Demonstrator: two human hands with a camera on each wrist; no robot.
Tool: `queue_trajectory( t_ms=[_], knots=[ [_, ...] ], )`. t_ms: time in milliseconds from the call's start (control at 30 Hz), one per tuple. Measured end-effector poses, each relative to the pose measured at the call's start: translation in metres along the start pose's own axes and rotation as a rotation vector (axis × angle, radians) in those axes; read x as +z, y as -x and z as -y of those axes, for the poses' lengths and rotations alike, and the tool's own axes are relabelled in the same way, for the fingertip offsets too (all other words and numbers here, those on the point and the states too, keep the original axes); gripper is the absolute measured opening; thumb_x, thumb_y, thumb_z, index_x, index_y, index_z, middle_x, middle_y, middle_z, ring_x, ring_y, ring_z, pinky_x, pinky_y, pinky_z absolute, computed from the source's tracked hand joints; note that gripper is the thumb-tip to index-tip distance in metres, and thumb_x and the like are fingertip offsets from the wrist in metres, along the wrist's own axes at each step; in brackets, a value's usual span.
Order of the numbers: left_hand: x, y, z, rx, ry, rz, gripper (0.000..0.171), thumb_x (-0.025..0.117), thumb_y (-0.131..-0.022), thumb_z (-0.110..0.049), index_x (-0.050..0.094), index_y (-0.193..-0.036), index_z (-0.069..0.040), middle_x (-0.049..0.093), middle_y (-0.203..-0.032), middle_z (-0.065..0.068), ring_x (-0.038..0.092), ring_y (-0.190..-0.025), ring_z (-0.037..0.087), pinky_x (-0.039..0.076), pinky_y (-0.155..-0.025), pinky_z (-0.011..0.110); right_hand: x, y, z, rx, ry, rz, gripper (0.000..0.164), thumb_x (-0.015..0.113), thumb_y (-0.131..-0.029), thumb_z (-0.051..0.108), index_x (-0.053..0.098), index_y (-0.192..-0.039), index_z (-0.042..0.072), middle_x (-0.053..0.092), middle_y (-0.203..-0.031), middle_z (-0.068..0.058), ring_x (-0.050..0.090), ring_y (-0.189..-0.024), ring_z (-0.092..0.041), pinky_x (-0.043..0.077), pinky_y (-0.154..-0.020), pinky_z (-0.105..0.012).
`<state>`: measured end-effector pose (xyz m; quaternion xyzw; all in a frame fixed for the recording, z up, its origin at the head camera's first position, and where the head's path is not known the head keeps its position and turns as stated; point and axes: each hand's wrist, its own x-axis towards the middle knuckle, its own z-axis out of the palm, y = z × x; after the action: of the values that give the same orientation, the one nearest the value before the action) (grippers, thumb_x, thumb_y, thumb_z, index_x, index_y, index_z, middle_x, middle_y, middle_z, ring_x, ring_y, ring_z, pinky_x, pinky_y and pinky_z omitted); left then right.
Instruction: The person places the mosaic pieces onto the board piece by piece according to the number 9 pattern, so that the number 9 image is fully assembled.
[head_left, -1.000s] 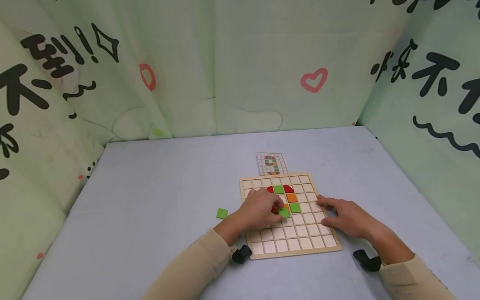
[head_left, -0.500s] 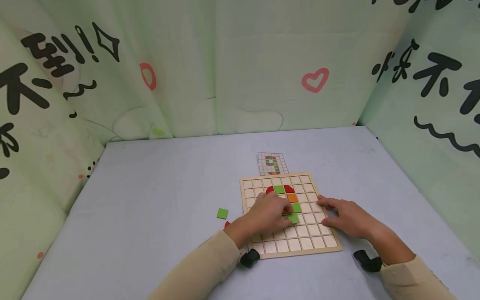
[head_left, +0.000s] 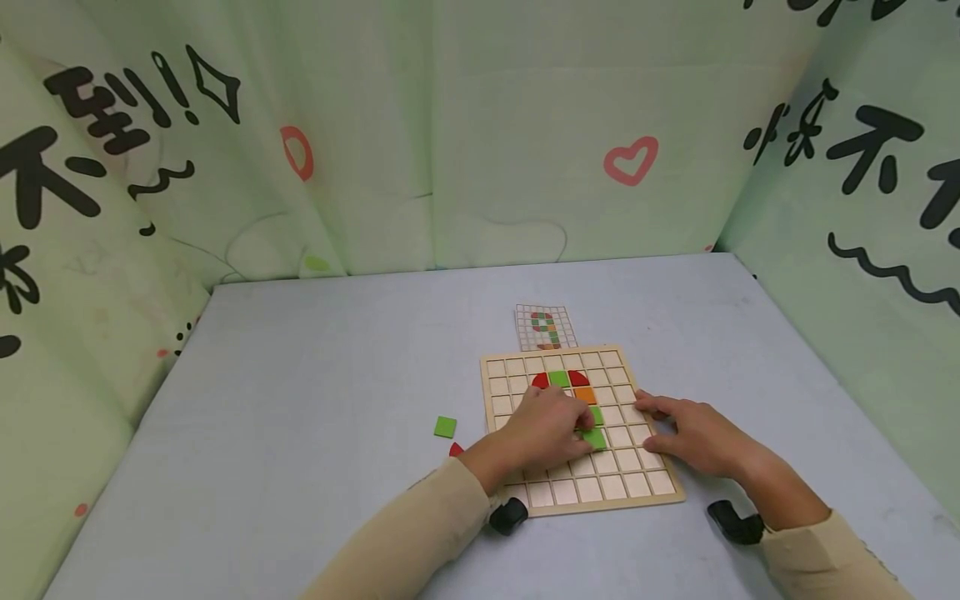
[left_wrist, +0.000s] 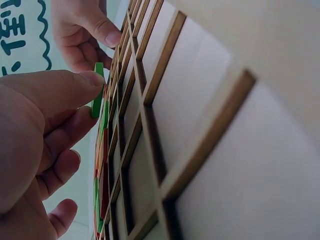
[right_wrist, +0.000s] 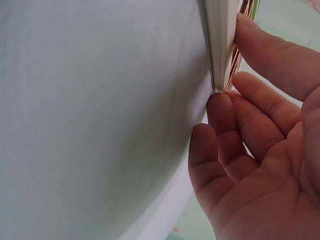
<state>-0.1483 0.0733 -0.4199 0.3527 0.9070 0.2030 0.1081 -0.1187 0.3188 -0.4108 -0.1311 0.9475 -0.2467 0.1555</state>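
My left hand (head_left: 543, 429) pinches a green square tile (head_left: 595, 439) between thumb and fingers, low over the wooden grid board (head_left: 630, 486). The left wrist view shows this green tile (left_wrist: 98, 95) on edge, just above the grid. Red rounded tiles (head_left: 578, 378), a green tile (head_left: 558, 379), an orange tile (head_left: 585, 396) and another green tile (head_left: 597, 415) lie in the board's cells; my left hand hides part of them. My right hand (head_left: 697, 433) touches the board's right edge, its thumb and fingertips against the frame (right_wrist: 222, 50).
A printed pattern card (head_left: 546, 327) lies behind the board. Left of the board are a loose green tile (head_left: 445, 427) and a red tile (head_left: 456, 449) partly covered by my left wrist. Cloth curtains (head_left: 510, 133) stand around the white table (head_left: 315, 400).
My left hand has moved right and slightly nearer with the green tile, to the cell row below the placed green tile. The red tile beside the board came into view. The right hand stays put.
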Motion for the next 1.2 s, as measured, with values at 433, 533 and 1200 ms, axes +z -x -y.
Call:
queue_trajectory(
  t_ms=[433,533,1200],
  knots=[
    [0.004,-0.002,0.0,0.024,-0.032,0.015,0.015,0.075,-0.091,-0.033,0.073,-0.102,-0.024,0.06,-0.087,-0.02,0.046,-0.092,0.006,0.033,-0.091,0.032,0.001,0.0,0.0,0.0,0.006,0.002,0.062,0.075,-0.09,0.027,0.054,-0.14,-0.003,0.044,-0.15,-0.021,0.039,-0.135,-0.049,0.034,-0.103,-0.063],
    [0.004,-0.003,-0.001,0.027,-0.041,0.019,0.015,0.075,-0.091,-0.033,0.072,-0.103,-0.024,0.06,-0.088,-0.02,0.046,-0.091,0.006,0.034,-0.09,0.031,0.0,-0.001,0.0,0.001,0.005,0.001,0.062,0.075,-0.09,0.027,0.054,-0.14,-0.003,0.044,-0.15,-0.021,0.039,-0.135,-0.049,0.034,-0.103,-0.063],
    [0.007,-0.007,-0.01,-0.032,-0.1,0.01,0.012,0.075,-0.091,-0.035,0.071,-0.099,-0.027,0.059,-0.086,-0.019,0.043,-0.084,0.008,0.032,-0.079,0.029,0.001,0.0,-0.001,-0.02,0.001,-0.017,0.059,0.075,-0.09,0.025,0.055,-0.138,-0.003,0.044,-0.15,-0.02,0.04,-0.134,-0.049,0.035,-0.103,-0.062]
  ],
)
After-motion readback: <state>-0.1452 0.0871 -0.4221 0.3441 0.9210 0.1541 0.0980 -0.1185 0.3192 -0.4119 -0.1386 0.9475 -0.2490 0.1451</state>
